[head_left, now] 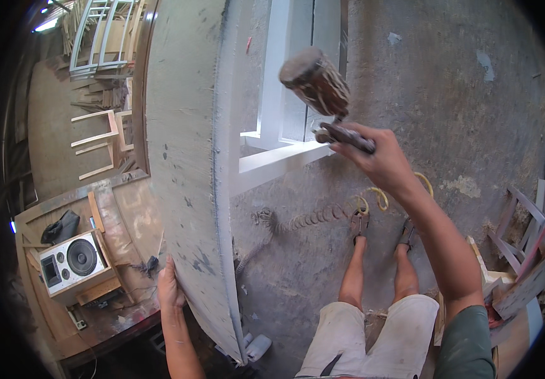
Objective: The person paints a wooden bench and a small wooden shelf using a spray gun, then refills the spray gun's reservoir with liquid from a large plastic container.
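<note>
While the left edge of a long, flat, grey-beige board [187, 139] is touched by the left hand [170, 287], a dark metal spray gun [348, 138] with a paint-streaked brown cup [315, 81] is held up by the right hand [381, 156]. The right grip is closed around the gun's handle; how far the left grip is closed cannot be told, as its fingers are partly hidden by the board. The board is stood lengthwise in front of the body, and a square-edged white frame [279, 162] is seen just beyond its right edge, with the gun raised near the frame's outer end.

The work is judged to be partly done: the frame's visible rails are evenly covered in white, whereas the board's broad face is left uncoated. Whether that face is to be sprayed, or whether paint is being released now, cannot be told.

The board is marked by dark blotches and a rough, fuzzy edge, in contrast to the smooth, crisp rails. The cup is rounded and crusted with pale drips. Below, a springy coiled hose [304, 221], partly yellow and partly dull grey, is laid across the stained, rough grey floor [462, 120].
</note>
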`<state>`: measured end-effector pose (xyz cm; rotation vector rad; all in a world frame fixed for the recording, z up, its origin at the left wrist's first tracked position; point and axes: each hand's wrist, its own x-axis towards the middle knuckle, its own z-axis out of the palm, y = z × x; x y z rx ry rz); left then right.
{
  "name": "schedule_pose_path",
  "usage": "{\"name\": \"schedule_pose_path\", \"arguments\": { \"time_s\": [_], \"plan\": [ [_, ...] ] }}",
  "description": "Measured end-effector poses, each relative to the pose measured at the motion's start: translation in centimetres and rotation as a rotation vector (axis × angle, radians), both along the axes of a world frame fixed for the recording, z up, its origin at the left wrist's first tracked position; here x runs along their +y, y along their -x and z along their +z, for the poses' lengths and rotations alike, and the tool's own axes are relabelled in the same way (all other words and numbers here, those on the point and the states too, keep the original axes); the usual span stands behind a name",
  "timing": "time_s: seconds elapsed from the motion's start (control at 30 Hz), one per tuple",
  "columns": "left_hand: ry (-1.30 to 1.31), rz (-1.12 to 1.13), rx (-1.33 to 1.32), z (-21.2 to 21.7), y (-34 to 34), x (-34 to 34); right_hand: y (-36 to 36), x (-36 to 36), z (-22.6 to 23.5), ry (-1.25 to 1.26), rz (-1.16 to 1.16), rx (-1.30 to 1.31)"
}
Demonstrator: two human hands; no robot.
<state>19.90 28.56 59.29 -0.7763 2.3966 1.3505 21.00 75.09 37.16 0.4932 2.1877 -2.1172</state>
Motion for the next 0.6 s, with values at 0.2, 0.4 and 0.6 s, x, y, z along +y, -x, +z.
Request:
{"name": "schedule_pose_path", "arguments": {
  "time_s": [0.2, 0.4, 0.6],
  "plan": [
    [0.018, -0.008, 0.011, -0.4, 0.0, -0.6, 4.2, -0.2, -1.6, -0.085, -0.014, -0.001],
    [0.03, 0.002, 0.007, -0.3, 0.2, -1.0, 7.3, 1.6, -3.3, -0.169, -0.18, 0.134],
    [-0.061, 0.024, -0.018, -0.1, 0.3, -0.4, 8.7, 1.5, -1.9, -0.295, -0.318, 0.267]
  ]
}}
